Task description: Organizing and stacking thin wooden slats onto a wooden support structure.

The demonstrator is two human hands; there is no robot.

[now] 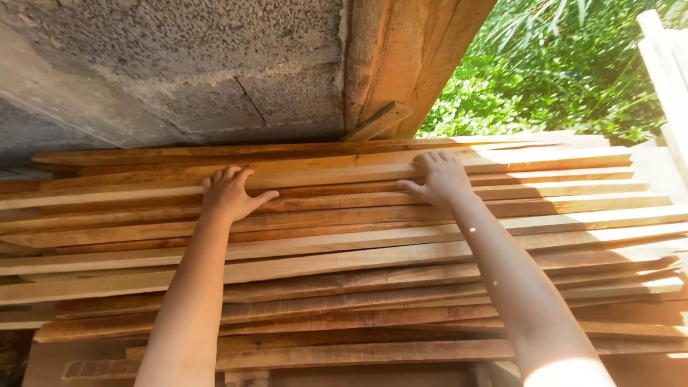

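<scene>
A wide stack of long brown wooden planks lies crosswise in front of me, its boards overlapping in steps. My left hand rests palm down on the upper planks at the left, fingers spread, thumb out to the right. Over on the right, my right hand lies flat on the same upper boards, its fingertips reaching the top plank. Neither hand is closed around a board; both only press on the wood. Both forearms stretch up from the bottom of the view.
A rough grey concrete wall rises behind the stack. A wooden post leans at the wall's right edge. Green sunlit foliage shows beyond, and pale upright boards stand at the far right.
</scene>
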